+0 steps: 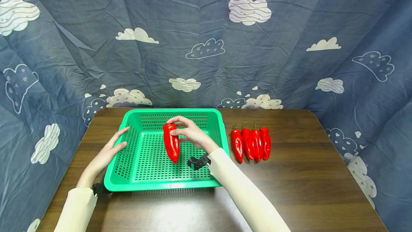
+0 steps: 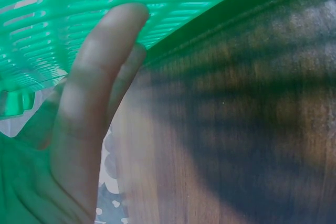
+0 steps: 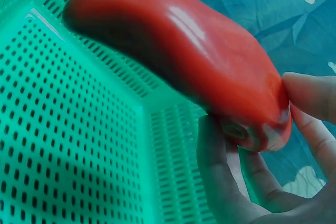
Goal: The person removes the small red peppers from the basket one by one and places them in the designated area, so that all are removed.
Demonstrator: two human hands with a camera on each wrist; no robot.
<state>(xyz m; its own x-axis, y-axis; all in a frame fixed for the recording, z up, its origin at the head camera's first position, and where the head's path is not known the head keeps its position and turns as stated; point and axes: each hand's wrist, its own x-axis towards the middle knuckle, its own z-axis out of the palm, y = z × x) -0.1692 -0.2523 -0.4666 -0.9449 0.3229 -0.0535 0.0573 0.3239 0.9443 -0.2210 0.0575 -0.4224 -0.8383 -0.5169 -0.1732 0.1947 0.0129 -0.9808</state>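
Note:
A long red pepper (image 1: 170, 144) hangs tip down over the green plastic basket (image 1: 167, 186), pinched near its stem end by my right hand (image 1: 193, 133). In the right wrist view, thumb and fingers close round the broad end of the pepper (image 3: 210, 51), and the basket's slotted walls lie below. My left hand (image 1: 103, 158) is at the basket's left side with its fingers extended. Seen from the left wrist, the fingers (image 2: 86, 93) lie against the outside of the slotted wall (image 2: 173, 3).
To the right of the basket, several red peppers (image 1: 247, 144) lie side by side on the brown wooden table (image 1: 305, 174). Behind the table hangs a dark blue curtain (image 1: 199, 13) with cloud prints. A black band (image 1: 197, 162) circles the right wrist.

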